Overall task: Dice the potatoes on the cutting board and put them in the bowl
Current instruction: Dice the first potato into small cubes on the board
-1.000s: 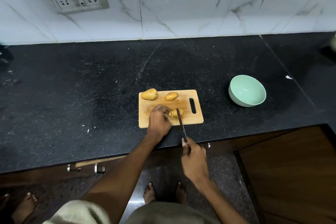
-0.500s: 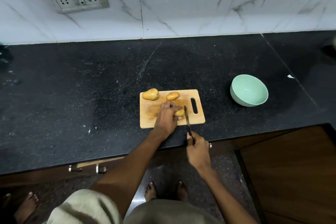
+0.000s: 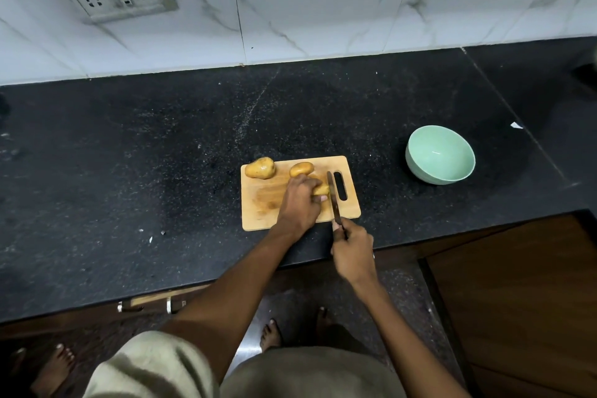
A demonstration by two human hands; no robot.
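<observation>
The fingers of the left hand (image 3: 300,200) were curled over a potato (image 3: 321,190), pinning it near the middle of the board (image 3: 258,213) so that only its right end showed. That grasp looked meant to stop the round potato rolling under the blade, with the fingertips tucked back from the cut. The fingers of the right hand (image 3: 353,250) were clenched round the handle of a knife (image 3: 332,200), the hand itself off the board's near edge, over the front of the surface (image 3: 129,171). The blade ran away from the person, its edge against the exposed end of the held potato and just left of the board's handle slot. It seemed set for a first slice off that end.

Two whole potatoes waited along the far edge: a bigger one (image 3: 260,168) at the far left corner and a smaller one (image 3: 301,169) just beyond the left knuckles, kept out of the knife's way. No cut pieces could be seen on the board.

The bowl (image 3: 420,165) stood on the surface well to the right of the board and held nothing, so the dicing appeared barely begun.
</observation>
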